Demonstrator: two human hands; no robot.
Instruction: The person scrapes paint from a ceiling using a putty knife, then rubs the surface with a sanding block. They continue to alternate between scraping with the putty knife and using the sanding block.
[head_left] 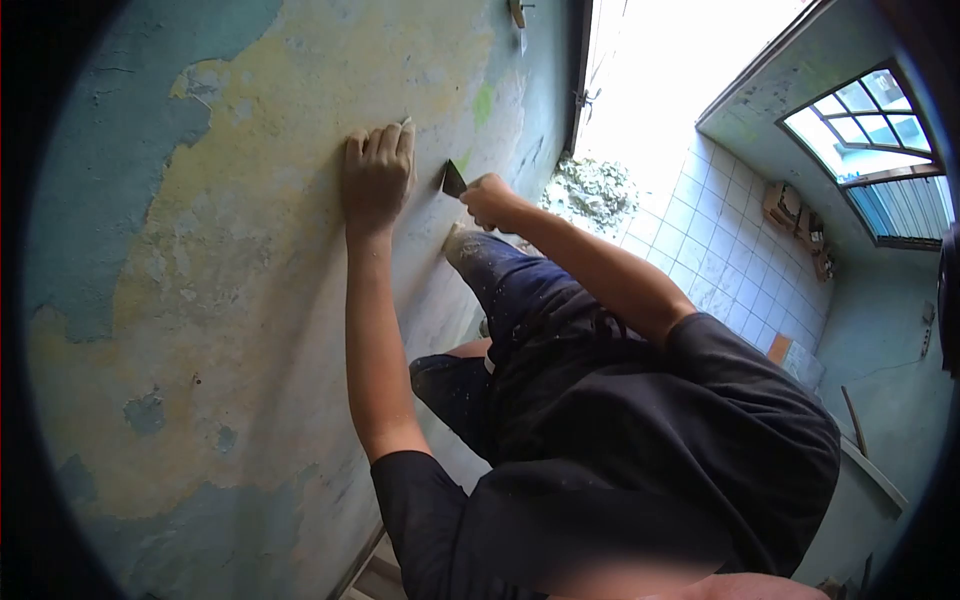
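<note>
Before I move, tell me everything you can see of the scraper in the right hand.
The scraper with a dark, flat, wedge-shaped blade looks metal. Its blade widens away from the right hand, whose closed fingers hide the handle. It tilts towards the patchy, peeling painted wall, to the right of the left hand. The wide edge is at or very near the wall; contact and wear can't be made out.

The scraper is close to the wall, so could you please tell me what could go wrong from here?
The scraper in the right hand might slip towards the left hand, placed against the wall nearby. The loose debris beside the floor tiles could perhaps make someone slip.
</note>
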